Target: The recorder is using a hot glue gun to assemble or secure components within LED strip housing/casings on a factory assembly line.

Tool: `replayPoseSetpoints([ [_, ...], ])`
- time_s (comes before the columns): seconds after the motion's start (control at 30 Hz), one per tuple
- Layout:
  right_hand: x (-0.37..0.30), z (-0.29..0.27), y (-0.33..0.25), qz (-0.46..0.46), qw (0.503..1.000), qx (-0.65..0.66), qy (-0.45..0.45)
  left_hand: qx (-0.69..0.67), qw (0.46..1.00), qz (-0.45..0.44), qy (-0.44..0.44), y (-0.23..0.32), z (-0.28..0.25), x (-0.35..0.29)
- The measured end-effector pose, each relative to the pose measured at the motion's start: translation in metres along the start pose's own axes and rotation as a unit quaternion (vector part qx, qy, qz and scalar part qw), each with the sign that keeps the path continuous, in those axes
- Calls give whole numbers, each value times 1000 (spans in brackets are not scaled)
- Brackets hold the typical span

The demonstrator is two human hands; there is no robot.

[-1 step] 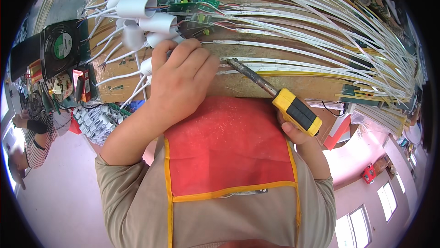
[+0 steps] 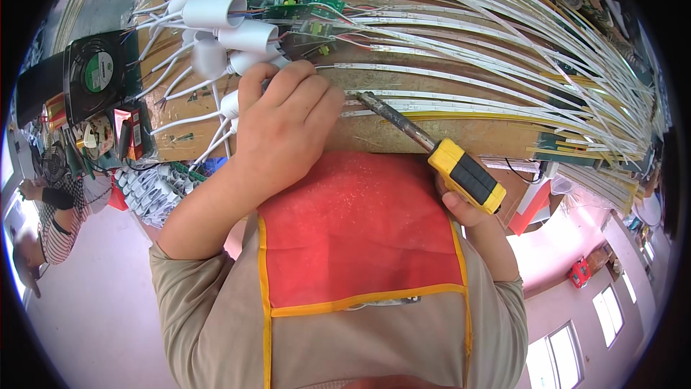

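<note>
My left hand [image 2: 286,126] bends over the near part of the workbench [image 2: 425,133], its fingers curled down and closed. Whatever they pinch is hidden beneath the hand. A white plastic cylinder [image 2: 229,105] with a white cable pokes out at its left side. My right hand [image 2: 464,209] grips a soldering iron [image 2: 468,175] by its yellow and black handle. The iron's dark metal tip points up and left, ending over the near white LED strips [image 2: 446,105], just right of my left hand. I cannot tell whether the tip touches a strip.
More white cylinders [image 2: 214,11] with cables lie beyond my left hand, beside green circuit boards [image 2: 327,4]. Long LED strips [image 2: 497,18] fan out to the right. A black fan [image 2: 97,72] stands at the left. Farther left, another person [image 2: 61,223] wears a striped top.
</note>
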State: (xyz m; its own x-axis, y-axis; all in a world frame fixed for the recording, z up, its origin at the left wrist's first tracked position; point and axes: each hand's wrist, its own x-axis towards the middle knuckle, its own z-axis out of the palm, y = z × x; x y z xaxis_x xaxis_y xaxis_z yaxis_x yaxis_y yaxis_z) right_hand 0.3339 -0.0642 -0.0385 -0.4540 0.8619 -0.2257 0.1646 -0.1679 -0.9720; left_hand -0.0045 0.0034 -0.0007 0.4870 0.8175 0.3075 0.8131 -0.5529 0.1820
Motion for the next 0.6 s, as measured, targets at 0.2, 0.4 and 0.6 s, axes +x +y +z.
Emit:
replayPoseSetpoints([
  [0.2,-13,-3,20,36,998,56,-23,13,1000,-7,0,1,-2,2],
  [0.4,-10,-2,12,46,997,55,-27,13,1000,-8,3,2,-2,2],
  [0.6,-3,-4,5,-7,1000,-5,-25,10,1000,-8,6,1,-1,3],
])
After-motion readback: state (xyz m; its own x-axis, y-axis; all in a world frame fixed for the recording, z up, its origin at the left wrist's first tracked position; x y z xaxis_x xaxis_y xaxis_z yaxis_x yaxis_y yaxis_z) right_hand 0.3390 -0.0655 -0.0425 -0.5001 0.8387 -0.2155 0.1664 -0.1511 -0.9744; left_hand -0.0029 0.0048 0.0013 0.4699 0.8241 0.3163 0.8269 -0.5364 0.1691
